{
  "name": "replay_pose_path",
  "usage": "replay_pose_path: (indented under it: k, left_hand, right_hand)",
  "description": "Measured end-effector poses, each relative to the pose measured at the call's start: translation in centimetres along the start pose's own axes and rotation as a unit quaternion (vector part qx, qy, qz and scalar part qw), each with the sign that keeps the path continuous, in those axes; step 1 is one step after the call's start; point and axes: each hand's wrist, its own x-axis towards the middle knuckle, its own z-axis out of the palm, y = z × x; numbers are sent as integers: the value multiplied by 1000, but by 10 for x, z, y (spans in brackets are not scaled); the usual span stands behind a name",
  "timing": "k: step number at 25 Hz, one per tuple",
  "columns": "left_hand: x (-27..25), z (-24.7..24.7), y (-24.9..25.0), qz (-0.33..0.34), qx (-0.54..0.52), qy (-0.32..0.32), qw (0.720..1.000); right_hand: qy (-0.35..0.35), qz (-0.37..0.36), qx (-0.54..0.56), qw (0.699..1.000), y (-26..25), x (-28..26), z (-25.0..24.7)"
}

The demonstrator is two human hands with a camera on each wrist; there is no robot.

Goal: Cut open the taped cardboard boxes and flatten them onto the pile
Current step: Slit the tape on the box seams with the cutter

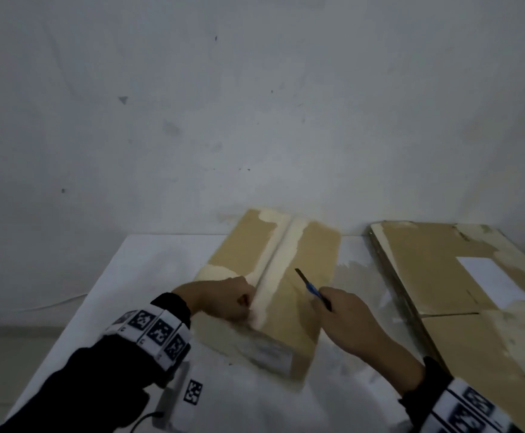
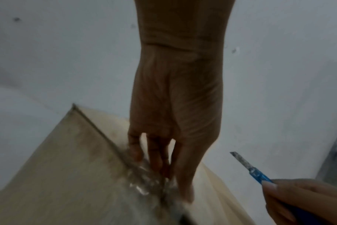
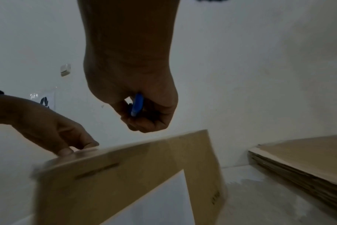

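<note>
A brown cardboard box (image 1: pixel 311 270) with pale tape along its top seam stands on the white table (image 1: pixel 148 276). My left hand (image 1: pixel 242 301) rests on the near end of that seam, and its fingers (image 2: pixel 156 159) reach down onto crinkled clear tape (image 2: pixel 142 184). My right hand (image 1: pixel 326 304) hovers just right of the seam and grips a blue utility knife (image 1: pixel 312 289). The knife's blade (image 2: pixel 240 159) is extended, points away from me and is clear of the box. From the right wrist, the knife handle (image 3: pixel 137 105) sits in my curled fingers above the box (image 3: pixel 125 175).
A pile of flattened cardboard (image 1: pixel 436 276) lies at the right of the table, with a white label (image 1: pixel 492 282) on top, and its layered edge (image 3: pixel 298 172) faces the box. A white wall stands close behind. A small white tagged device (image 1: pixel 186 395) with a cable sits near my left wrist.
</note>
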Motion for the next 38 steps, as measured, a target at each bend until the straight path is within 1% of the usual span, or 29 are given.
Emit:
replay_pose_path:
  k: [1,2,3,4,5,6,7,8,9,10,12,13,14,16,17,18,19,20,21,22,23,24,25,26,28,31,33,36,38]
  left_hand:
    - [-8,-9,-2,-31,85,-43,995]
    - [-16,-18,-3,-75,165,-65,981]
    - [-21,-26,-8,-128,238,-59,961]
    - [-27,-32,-11,-171,288,-20,942]
    - [-34,-38,-16,-203,303,67,929]
    - [-41,-42,-18,-223,284,162,918]
    - [-44,-41,-21,-227,236,223,918]
    - [-45,-38,-22,-213,171,235,933]
    - [-44,-28,-20,-188,113,197,956]
    - [-43,-15,-14,-167,81,139,973]
    - [-39,16,5,-117,95,50,987]
    - [-36,28,8,-103,131,28,986]
    - [-30,35,5,-101,168,30,980]
    - [-21,34,-15,-106,200,59,972]
    - [-17,28,-26,-108,225,77,965]
    - [-14,20,-36,-99,261,134,951]
    - [-11,14,-43,-88,285,227,927]
    - [-7,10,-46,-99,263,311,908]
    - [-4,9,-45,-95,206,384,895]
    - [-4,5,-35,-94,125,387,909]
    - [-1,7,-24,-105,57,333,935]
    - [2,12,-16,-120,4,230,966]
    - [5,14,-6,-144,-10,133,981]
    - [8,15,0,-161,7,89,983]
    - [13,7,1,-164,26,57,985]
    - [16,-15,-12,-132,53,29,989]
    - [20,-21,-14,-95,79,44,991]
    - [25,-3,3,9,188,90,978]
    - [27,20,12,8,229,115,967]
  right_hand:
    - [4,-11,-22,1000,-4,5,0]
    - [11,-21,-39,999,-8,10,2]
    - [20,-32,-50,998,-10,16,3]
    - [25,-44,-59,997,-12,21,5]
    - [26,-60,-71,995,-13,27,7]
    - [22,-71,-86,994,-12,32,8]
    - [16,-82,-103,991,-10,38,9]
    - [11,-87,-118,989,-8,45,8]
    - [1,-86,-122,989,-3,51,6]
    - [-13,-83,-117,990,2,59,3]
    - [-45,-69,-122,989,12,76,-5]
    - [-63,-56,-132,988,16,83,-7]
    - [-76,-45,-142,986,19,88,-9]
    - [-71,-38,-150,985,23,92,-9]
    - [-57,-37,-156,985,26,91,-7]
    - [-43,-41,-178,982,26,89,-7]
    - [-20,-48,-208,977,24,85,-6]
    - [10,-52,-243,969,22,82,-4]
    - [46,-55,-273,959,17,78,1]
    - [75,-64,-300,949,12,73,6]
    - [96,-62,-313,943,5,67,8]
    - [105,-52,-311,943,-2,62,10]
    - [89,-29,-291,952,-10,57,11]
    - [77,-5,-276,958,-15,53,10]
    - [65,6,-253,965,-21,44,7]
    - [54,-2,-206,977,-30,32,4]
    - [33,2,-151,988,-27,30,4]
    - [24,21,-27,999,-10,35,-3]
    - [67,38,62,995,3,32,-7]
